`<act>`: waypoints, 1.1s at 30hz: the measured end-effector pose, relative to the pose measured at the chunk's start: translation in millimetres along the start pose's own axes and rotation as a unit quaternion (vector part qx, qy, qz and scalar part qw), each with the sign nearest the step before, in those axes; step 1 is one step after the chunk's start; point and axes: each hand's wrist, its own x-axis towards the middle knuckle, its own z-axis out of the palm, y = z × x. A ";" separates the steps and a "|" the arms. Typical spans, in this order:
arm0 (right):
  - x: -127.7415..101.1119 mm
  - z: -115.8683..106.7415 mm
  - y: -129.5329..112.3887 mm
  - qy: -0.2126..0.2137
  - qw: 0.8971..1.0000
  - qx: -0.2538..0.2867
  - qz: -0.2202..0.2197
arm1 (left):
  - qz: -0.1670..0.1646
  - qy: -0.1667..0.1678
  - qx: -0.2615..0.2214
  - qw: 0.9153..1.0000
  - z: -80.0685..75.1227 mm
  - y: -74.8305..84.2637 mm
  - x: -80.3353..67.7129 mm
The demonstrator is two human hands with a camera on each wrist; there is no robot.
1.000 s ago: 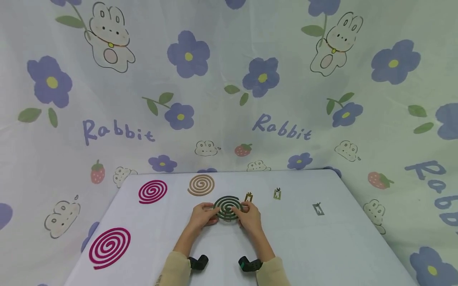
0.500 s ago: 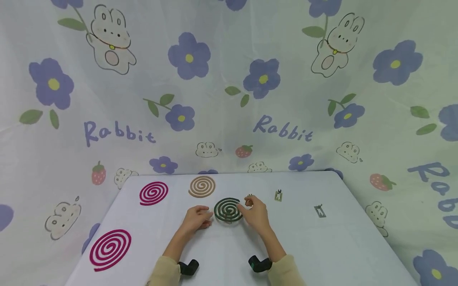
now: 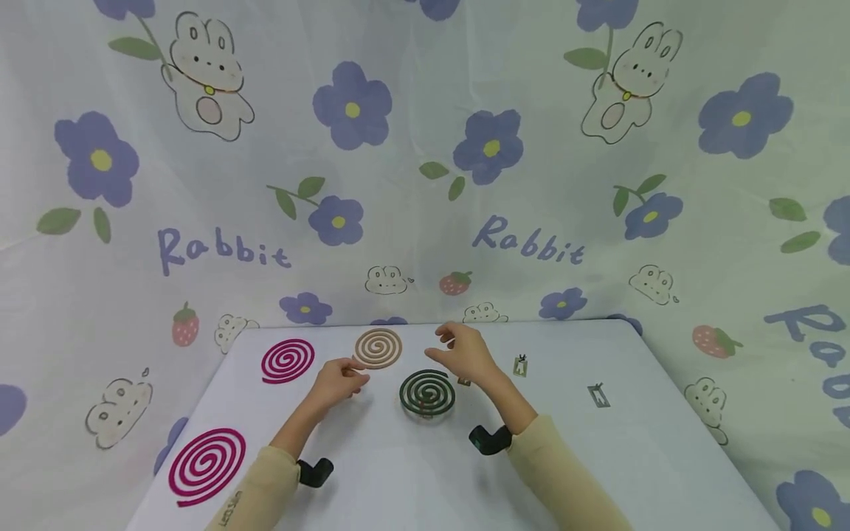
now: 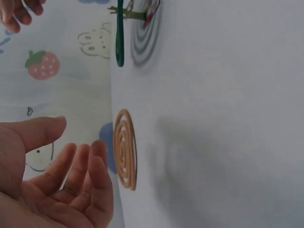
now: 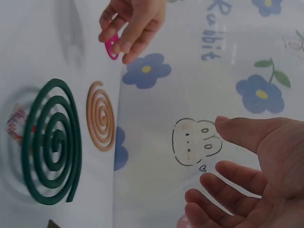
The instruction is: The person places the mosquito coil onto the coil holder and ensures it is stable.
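In the head view, a dark green spiral coil of rounded strand lies level near the middle of the white-covered table, raised above the cloth. At nine o'clock from it hangs the left hand, fingers loosely bent and gripping nothing; at between one and two o'clock, the right hand hovers with thumb and fingers apart. A flat tan spiral coil lies at ten o'clock; two flat magenta spiral coils lie farther out, toward nine-thirty and eight-thirty. A small brass-coloured piece, partly hidden by the right hand, sits just beside the green coil at two-thirty; a small gold-coloured cut-out frame and a grey one lie beyond, toward three o'clock. In the left wrist view, the left thumb stands apart from the curved fingers; the tan coil lies near them, and the green coil shows edge-on toward twelve o'clock. In the right wrist view, the right hand's thumb and fingers are spread apart; the green coil stands out at nine o'clock, a multicoloured patch showing beside its edge.
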 end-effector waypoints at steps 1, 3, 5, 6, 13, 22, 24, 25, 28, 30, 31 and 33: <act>3.8 -0.6 -3.3 -0.007 1.000 -0.001 -0.005 | 0.006 0.001 0.007 1.000 -5.0 2.0 2.0; 12.4 -0.4 -8.1 -0.022 1.000 -0.001 -0.015 | 0.014 -0.002 0.023 1.000 -15.1 6.7 5.3; 22.6 0.9 -10.3 -0.041 0.999 -0.006 -0.025 | 0.019 0.001 0.042 0.999 -24.1 11.8 10.2; 27.9 2.6 -11.0 -0.051 0.998 -0.009 -0.029 | 0.020 0.008 0.055 0.998 -28.0 13.7 12.5; 65.9 20.7 -10.1 -0.104 0.992 -0.055 -0.041 | 0.028 0.049 0.117 0.991 -49.7 18.9 29.2; 103.2 51.0 -1.7 -0.123 0.992 -0.002 0.015 | 0.004 0.030 0.078 0.997 -54.9 10.2 52.5; 108.7 60.0 0.7 -0.120 0.992 0.014 0.028 | 0.002 0.024 0.070 0.997 -54.0 6.6 56.3; 110.8 64.2 1.5 -0.119 0.992 0.019 0.034 | 0.002 0.022 0.068 0.997 -53.3 4.1 58.2; 115.6 75.7 3.9 -0.119 0.991 0.028 0.049 | 0.011 0.020 0.067 0.998 -50.6 -4.2 63.5; 117.5 82.5 5.9 -0.120 0.991 0.027 0.055 | 0.011 0.020 0.066 0.998 -48.3 -10.3 66.8; 118.5 85.8 7.2 -0.120 0.991 0.025 0.058 | 0.011 0.020 0.068 0.997 -47.1 -13.4 68.1; 120.3 91.9 9.4 -0.119 0.991 0.029 0.063 | 0.009 0.022 0.068 0.997 -44.5 -18.8 70.5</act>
